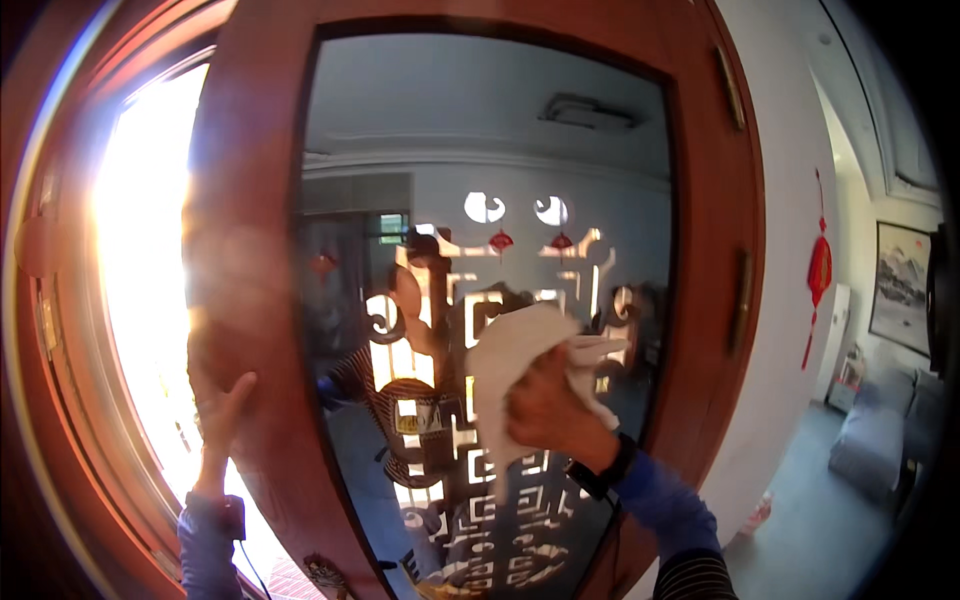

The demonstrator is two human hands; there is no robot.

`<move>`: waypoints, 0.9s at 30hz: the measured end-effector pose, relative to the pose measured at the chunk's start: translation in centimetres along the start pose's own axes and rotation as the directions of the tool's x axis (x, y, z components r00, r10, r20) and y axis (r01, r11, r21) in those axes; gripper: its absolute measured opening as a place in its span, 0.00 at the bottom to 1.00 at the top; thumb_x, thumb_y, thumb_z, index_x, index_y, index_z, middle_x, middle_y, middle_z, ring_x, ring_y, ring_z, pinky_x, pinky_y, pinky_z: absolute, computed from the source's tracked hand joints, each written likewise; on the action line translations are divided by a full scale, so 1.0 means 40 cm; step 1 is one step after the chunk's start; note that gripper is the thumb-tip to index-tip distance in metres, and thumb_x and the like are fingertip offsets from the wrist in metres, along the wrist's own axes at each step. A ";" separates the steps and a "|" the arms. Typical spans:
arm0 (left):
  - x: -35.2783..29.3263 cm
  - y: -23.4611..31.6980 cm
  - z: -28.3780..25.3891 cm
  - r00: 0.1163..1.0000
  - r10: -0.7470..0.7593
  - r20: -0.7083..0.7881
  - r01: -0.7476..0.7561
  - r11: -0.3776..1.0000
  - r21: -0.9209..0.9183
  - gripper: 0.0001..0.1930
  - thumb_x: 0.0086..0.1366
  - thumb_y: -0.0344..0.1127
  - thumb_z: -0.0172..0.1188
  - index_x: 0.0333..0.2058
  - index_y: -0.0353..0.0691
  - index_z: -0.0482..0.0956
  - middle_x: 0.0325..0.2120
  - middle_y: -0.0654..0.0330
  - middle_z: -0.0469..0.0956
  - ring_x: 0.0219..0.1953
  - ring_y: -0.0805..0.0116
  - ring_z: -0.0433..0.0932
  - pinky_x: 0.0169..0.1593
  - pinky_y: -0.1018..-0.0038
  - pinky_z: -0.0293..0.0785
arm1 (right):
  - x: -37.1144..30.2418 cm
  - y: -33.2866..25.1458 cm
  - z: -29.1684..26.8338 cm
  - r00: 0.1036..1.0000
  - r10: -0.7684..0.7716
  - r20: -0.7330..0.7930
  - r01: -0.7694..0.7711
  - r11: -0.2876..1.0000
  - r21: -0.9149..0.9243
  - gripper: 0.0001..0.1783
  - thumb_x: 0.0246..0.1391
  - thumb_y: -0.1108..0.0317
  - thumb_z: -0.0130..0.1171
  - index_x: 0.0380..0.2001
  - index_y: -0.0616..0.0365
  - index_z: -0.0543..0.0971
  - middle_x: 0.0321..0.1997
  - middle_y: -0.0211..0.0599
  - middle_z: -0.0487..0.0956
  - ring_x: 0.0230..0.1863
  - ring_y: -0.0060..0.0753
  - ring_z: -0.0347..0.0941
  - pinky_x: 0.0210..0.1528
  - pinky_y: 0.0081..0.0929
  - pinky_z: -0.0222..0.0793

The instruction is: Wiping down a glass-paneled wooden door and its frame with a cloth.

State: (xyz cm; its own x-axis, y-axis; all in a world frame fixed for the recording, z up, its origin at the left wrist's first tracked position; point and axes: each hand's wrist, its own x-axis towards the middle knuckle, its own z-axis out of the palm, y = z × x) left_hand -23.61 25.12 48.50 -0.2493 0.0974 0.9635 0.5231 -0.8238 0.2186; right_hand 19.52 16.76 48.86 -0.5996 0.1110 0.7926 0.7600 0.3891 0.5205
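The white cloth [510, 375] lies pressed flat against the glass pane [480, 180] of an open wooden window sash, roughly at the pane's middle height and slightly toward its hinge side. It is crumpled, with one fold hanging down below the hand and another bunched out toward the hinges. The right hand [550, 410] grips it: the fingers are curled closed around the bunched fabric, knuckles toward the camera, palm toward the glass. A dark watch [605, 470] sits on that wrist, above a blue sleeve [665, 505].

The pane reflects a room interior with a pale ceiling and a patterned lattice; the reflection of the person is blurred and gives no usable detail.

The sash frame [250, 300] is reddish-brown wood surrounding the pane on all sides. The left hand [222, 405] rests on the frame's outer stile, on the side of the pane away from the hinges and lower than the cloth. Its fingers are extended and laid flat against the wood, holding nothing.

Two brass hinges [741, 300] sit on the frame's opposite stile. Beyond the hinges, against a white wall, hangs a red tasselled ornament [818, 270]; further out from it are a framed picture [902, 285] and a grey sofa [880, 435]. Beyond the left hand, strong daylight washes out the window opening
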 end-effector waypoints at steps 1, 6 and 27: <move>0.016 -0.010 0.004 0.995 -0.009 0.101 -0.003 0.992 0.124 0.46 0.50 0.33 0.66 0.64 0.36 0.48 0.62 0.47 0.53 0.64 0.52 0.54 0.65 0.62 0.51 | 0.027 0.011 0.051 0.992 -0.112 -0.053 0.113 0.993 0.020 0.13 0.39 0.52 0.59 0.19 0.50 0.78 0.24 0.41 0.68 0.39 0.46 0.65 0.51 0.76 0.42; -0.047 -0.025 0.032 0.994 -0.104 0.022 0.094 0.957 0.275 0.47 0.52 0.36 0.65 0.65 0.37 0.46 0.64 0.47 0.48 0.66 0.52 0.49 0.66 0.62 0.49 | 0.178 -0.023 0.158 0.904 -0.403 -0.144 0.405 0.914 -0.016 0.16 0.37 0.46 0.61 0.27 0.41 0.82 0.36 0.33 0.77 0.54 0.46 0.66 0.58 0.68 0.45; -0.114 0.134 0.119 0.896 0.214 0.389 -0.398 0.774 0.493 0.46 0.46 0.62 0.62 0.60 0.40 0.62 0.62 0.37 0.51 0.64 0.34 0.46 0.58 0.32 0.38 | 1.065 -0.142 0.185 0.160 -0.982 0.100 0.104 0.118 0.988 0.20 0.51 0.63 0.50 0.48 0.54 0.69 0.61 0.43 0.64 0.64 0.39 0.57 0.61 0.35 0.60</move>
State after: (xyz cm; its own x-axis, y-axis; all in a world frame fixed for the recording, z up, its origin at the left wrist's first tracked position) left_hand -15.78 22.92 46.02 0.2055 0.1284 0.9702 0.9056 -0.4008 -0.1388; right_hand -12.19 26.03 77.30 -0.8673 -0.2726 -0.4166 -0.2203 0.9605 -0.1699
